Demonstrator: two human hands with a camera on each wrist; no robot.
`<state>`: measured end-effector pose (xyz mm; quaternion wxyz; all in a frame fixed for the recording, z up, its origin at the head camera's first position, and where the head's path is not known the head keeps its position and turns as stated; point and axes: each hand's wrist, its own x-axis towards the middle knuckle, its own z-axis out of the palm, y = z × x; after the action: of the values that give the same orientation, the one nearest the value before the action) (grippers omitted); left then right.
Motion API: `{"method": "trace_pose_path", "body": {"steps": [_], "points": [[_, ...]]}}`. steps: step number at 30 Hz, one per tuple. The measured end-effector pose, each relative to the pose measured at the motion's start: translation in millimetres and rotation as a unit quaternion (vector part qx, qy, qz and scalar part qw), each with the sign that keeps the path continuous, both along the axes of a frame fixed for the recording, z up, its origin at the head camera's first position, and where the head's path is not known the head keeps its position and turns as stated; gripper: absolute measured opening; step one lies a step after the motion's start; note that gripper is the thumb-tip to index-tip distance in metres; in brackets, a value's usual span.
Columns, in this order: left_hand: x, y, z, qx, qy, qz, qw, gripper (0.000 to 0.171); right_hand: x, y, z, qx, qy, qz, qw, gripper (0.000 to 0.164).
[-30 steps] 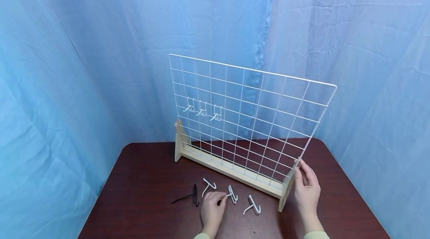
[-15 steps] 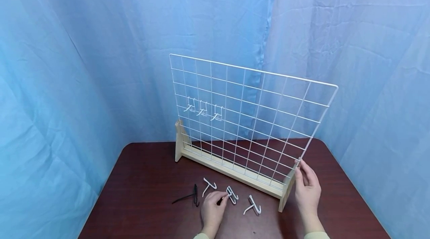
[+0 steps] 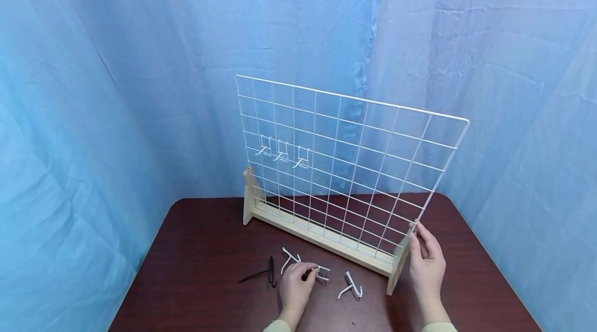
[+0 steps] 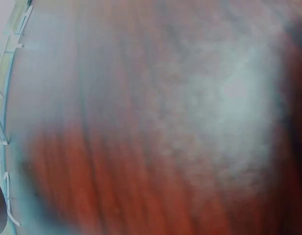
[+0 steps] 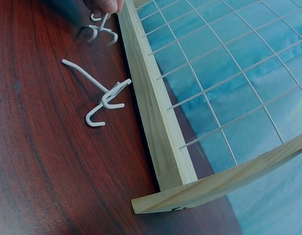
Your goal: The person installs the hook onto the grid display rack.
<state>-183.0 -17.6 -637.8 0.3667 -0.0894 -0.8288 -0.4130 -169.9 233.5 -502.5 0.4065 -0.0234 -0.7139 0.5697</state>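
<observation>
A white wire grid panel (image 3: 345,119) stands upright in a pale wooden stand (image 3: 322,239). Three white hooks (image 3: 300,158) hang on its left part. Between thumb and fingers, my left hand (image 3: 297,285) pinches the stem of another white hook (image 5: 104,32), its prongs pointing away to the right in the head view. My right hand (image 3: 426,259) grips the panel's right edge at the top of the stand's right upright (image 3: 397,262). One white hook (image 3: 351,286) lies right of my left hand, and another white hook (image 3: 290,258) lies behind it.
A black hook (image 3: 266,272) lies on the dark red-brown table (image 3: 196,249), left of my left hand. Blue curtains (image 3: 154,62) hang behind and at both sides. Most of the left wrist view is blurred tabletop (image 4: 116,161).
The hook pinched in my left hand has turned, so its prongs now point to the right. The right hand, panel and loose hooks stay nearly where they were.
</observation>
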Motion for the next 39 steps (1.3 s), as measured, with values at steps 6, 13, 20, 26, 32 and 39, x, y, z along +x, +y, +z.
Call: {"method": "trace_pose_path", "body": {"steps": [6, 13, 20, 26, 32, 39], "points": [[0.0, 0.9, 8.0, 0.011, -0.028, 0.002, 0.9996, 0.014, 0.3, -0.3, 0.4, -0.001, -0.004, -0.003, 1.000, 0.035], [-2.6, 3.0, 14.2, 0.028, -0.026, 0.011, 0.9992, 0.014, 0.3, 0.1, -0.4, -0.003, -0.006, -0.002, 1.000, 0.034], [-6.0, 4.2, 26.3, 0.083, -0.011, -0.008, 0.9964, 0.015, 0.1, 0.4, -0.7, -0.001, -0.003, -0.001, 1.000, 0.033], [-9.1, 4.3, 38.7, 0.115, -0.031, -0.003, 0.9929, 0.013, 0.3, -0.3, 0.4, -0.002, -0.003, -0.003, 1.000, 0.033], [-11.0, 4.3, 51.2, 0.136, -0.024, 0.004, 0.9904, 0.013, 0.4, -0.3, 0.4, 0.000, -0.002, -0.004, 1.000, 0.034], [-15.4, 4.4, 67.8, 0.147, -0.030, 0.001, 0.9886, 0.010, 0.6, -0.5, 0.3, -0.002, 0.000, -0.003, 1.000, 0.034]]}}
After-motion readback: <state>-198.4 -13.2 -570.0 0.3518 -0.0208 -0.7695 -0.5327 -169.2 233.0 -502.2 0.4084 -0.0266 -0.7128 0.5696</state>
